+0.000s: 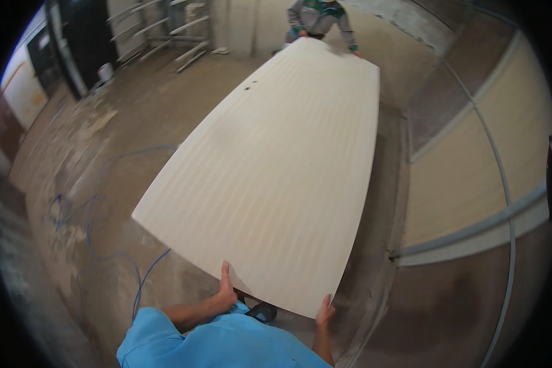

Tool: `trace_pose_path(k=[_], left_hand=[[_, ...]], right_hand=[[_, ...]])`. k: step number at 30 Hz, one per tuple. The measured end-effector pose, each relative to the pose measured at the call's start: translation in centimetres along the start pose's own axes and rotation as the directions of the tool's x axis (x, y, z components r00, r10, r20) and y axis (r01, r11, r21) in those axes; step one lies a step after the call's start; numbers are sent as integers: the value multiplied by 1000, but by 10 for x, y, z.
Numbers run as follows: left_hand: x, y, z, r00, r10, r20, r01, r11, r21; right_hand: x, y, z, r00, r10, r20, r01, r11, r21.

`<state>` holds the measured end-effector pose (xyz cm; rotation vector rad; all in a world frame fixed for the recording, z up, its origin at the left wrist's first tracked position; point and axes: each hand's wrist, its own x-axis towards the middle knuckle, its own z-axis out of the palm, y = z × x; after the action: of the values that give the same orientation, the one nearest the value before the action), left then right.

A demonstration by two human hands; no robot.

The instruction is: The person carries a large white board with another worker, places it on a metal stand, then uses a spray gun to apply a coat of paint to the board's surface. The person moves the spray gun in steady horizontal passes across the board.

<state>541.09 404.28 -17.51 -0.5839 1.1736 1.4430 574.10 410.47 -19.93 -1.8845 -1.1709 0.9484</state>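
Observation:
A large pale door panel (270, 172) stretches away from me, flat and raised off the floor, with two small dark holes near its left edge. My left hand (227, 289) grips the near edge, thumb up on the top face and fingers hidden underneath. At the near right corner my right hand (325, 311) holds the same panel, its thumb against the edge. A co-worker (320, 18) in a grey and green jacket has both hands at the far end of the panel.
Blue hose (91, 227) lies in loops on the worn concrete floor (135, 116) to the left. A metal rack (165, 30) stands at the back left, near a white container (105, 72). Along the right runs a framed beige panel wall (466, 184).

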Motion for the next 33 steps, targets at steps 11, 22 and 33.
trace_pose_path(k=[11, 22, 33], left_hand=[[-38, -31, 32, 621, 606, -497, -499, 794, 346], [-60, -18, 45, 745, 473, -470, -448, 877, 173], [-70, -9, 79, 527, 463, -712, -293, 886, 360]], right_hand=[[-24, -42, -46, 986, -9, 168, -13, 992, 126], [-14, -114, -81, 929, -285, 236, 357, 857, -371], [183, -213, 20, 602, -626, 496, 778, 318, -542]])
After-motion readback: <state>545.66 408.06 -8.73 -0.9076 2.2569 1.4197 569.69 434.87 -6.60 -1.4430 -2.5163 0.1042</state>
